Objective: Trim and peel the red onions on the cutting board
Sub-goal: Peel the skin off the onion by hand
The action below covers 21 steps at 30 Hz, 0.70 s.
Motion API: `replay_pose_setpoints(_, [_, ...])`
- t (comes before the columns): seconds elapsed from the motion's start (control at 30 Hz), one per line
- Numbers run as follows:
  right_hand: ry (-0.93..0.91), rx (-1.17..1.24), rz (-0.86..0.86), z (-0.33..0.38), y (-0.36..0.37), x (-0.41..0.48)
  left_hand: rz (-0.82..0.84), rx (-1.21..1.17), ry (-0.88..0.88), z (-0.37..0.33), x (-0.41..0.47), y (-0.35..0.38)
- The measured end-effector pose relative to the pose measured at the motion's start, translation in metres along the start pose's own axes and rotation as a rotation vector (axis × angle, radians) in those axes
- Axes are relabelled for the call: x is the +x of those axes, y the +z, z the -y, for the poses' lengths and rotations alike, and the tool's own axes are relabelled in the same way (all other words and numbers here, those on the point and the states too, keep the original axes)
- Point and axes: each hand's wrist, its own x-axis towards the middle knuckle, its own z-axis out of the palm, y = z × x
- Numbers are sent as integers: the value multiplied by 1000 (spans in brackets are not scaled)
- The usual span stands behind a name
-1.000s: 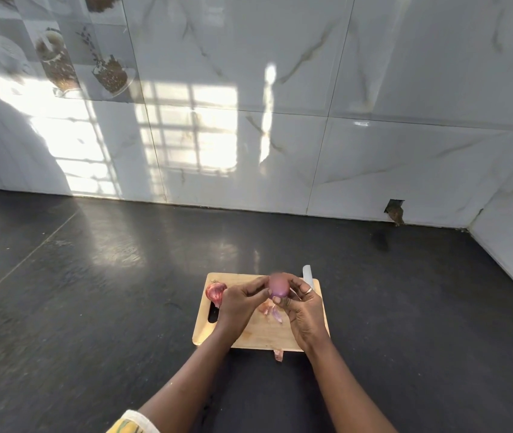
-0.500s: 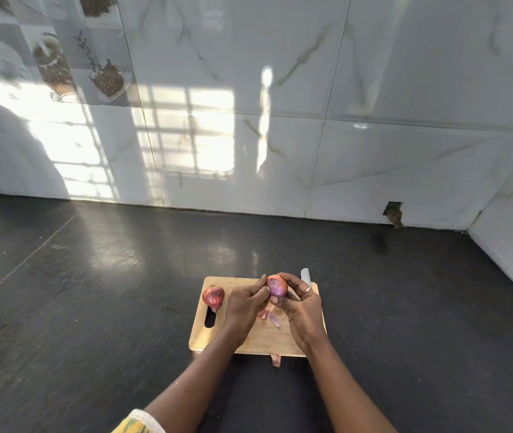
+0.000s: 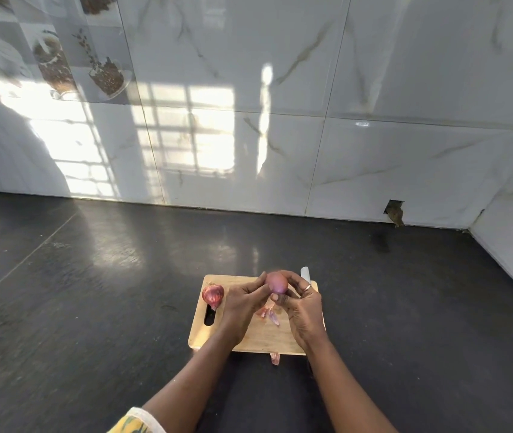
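Both hands were noted close together above the cutting board (image 3: 258,339), clamped on one held onion (image 3: 276,282). The right hand (image 3: 303,310) was curled round its far side, with the thumb underneath. The left hand (image 3: 242,304) was pinched at its left flank, presumably so the bulb could be steadied by one hand while skin was picked off by the other. The held onion was seen raised clear of the wood, between the fingertips. Its surface was recorded as smooth, pinkish-purple and rounded, so most of the dry skin was judged already removed. How the ends had been trimmed could not be told. A second onion (image 3: 213,294) was noted left of the left hand, resting on the board beside the handle slot. It was darker, streaked and papery, with a tapered tail, and was judged untouched and kept within easy reach. Peel scraps (image 3: 269,314), thin and curled, were seen on the board beneath the hands, probably let fall there for later clearing. One stray scrap (image 3: 275,359) was seen off the near edge, on the dark, glossy surface (image 3: 123,292). A pale rounded end, taken for the knife (image 3: 305,273), was seen just beyond the right hand's fingers, the rest hidden. The board was recorded as light wood, flat, with rounded corners. A ring (image 3: 307,287) was noted on the right hand.
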Motion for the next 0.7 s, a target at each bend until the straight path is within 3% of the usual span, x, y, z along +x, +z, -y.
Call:
replay_pose_setpoints(0.2, [-10, 0, 5, -1, 1, 0, 19, -85, -36, -1, -4, 3])
replay_pose_setpoints(0.47, [-29, -13, 4, 2, 1, -3, -93, 145, 16, -1, -5, 7])
replay_pose_setpoints(0.7, [-36, -44, 1, 2, 0, -2, -9, -3, -11, -2, -5, 5])
